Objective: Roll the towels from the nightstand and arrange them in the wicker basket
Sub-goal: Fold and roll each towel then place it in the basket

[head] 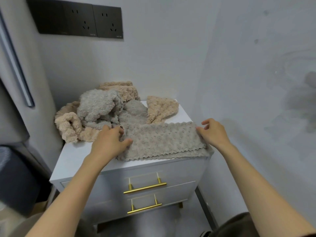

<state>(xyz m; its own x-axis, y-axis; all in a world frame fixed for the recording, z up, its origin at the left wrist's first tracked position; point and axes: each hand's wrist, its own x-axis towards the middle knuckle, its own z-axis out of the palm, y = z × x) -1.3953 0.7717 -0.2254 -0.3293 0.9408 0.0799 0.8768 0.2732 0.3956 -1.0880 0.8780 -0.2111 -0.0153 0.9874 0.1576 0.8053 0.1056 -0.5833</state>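
Note:
A grey fluffy towel [162,141] lies folded into a long strip along the front edge of the white nightstand [75,156]. My left hand [109,141] rests on its left end, thumb pressed onto the fabric. At the strip's right end, my right hand [213,132] touches the edge with its fingertips, the other fingers lifted. Behind the strip sits a loose heap of towels [99,108], grey and beige mixed, and a beige towel [160,108] lies apart at the back right. No wicker basket is in view.
The nightstand stands in a corner, white walls behind and to the right. Its two drawers carry gold bar handles [145,188]. Dark wall sockets [77,19] sit above. A grey curtain [17,82] hangs at the left, with a dark object [15,178] below it.

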